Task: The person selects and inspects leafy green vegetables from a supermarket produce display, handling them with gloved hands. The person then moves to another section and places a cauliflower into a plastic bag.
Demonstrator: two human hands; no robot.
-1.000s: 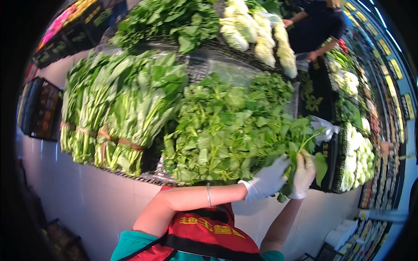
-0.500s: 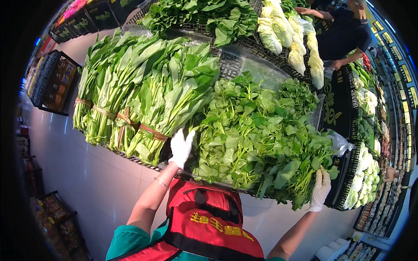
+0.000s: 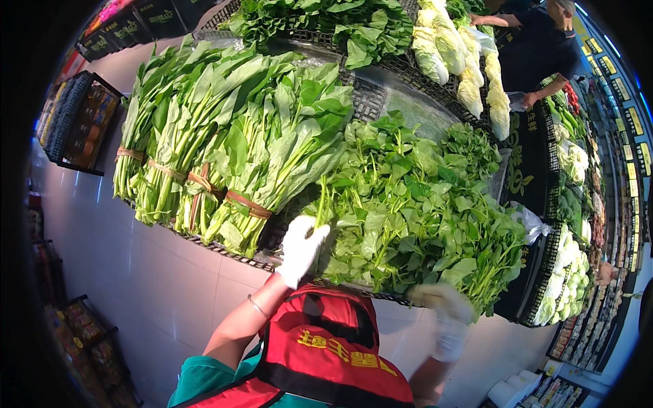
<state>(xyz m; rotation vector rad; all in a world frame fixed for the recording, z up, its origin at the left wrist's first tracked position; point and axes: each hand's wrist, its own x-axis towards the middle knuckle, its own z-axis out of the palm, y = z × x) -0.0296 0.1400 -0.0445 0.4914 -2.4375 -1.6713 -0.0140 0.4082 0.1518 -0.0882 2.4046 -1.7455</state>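
Observation:
My left hand [image 3: 303, 250], in a white glove, is closed at the left edge of a pile of loose leafy greens [image 3: 401, 197]. A few green stems [image 3: 325, 204] stick up from its fingers. To its left stand tied bundles of long-stemmed leafy greens [image 3: 272, 156], bound with brown bands [image 3: 247, 205]. My right hand [image 3: 443, 304], also gloved in white, is smeared by motion at the front edge of the loose pile. Its fingers cannot be made out.
Darker leafy greens [image 3: 320, 20] and Chinese cabbages [image 3: 469, 75] lie behind. Another person [image 3: 537, 51] stands at the far right. A clear plastic bag [image 3: 530, 224] sits at the pile's right. Black crates [image 3: 85, 126] of packaged goods stand on the left.
My left hand has moved slightly right and now has stems in its fingers. My right hand has left the pile's right end and moved left along its front edge.

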